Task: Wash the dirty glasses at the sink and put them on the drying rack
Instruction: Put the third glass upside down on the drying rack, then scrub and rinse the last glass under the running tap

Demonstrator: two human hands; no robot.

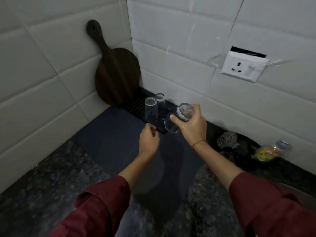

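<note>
Two clear glasses (151, 111) (160, 102) stand upside down on the black ribbed drying rack (135, 105) in the counter's corner. My right hand (192, 124) grips a third clear glass (183, 112), tilted with its mouth down over the rack's near right end. My left hand (148, 139) hovers just in front of the rack with its fingers curled and nothing in it. Both sleeves are dark red.
A dark round wooden board (116, 72) leans in the tiled corner behind the rack. A dark mat (111, 134) covers the granite counter. At the right lie a crumpled clear wrapper (227, 140), a plastic bottle (271, 150) and a wall socket (244, 66). The sink's edge (297, 190) shows lower right.
</note>
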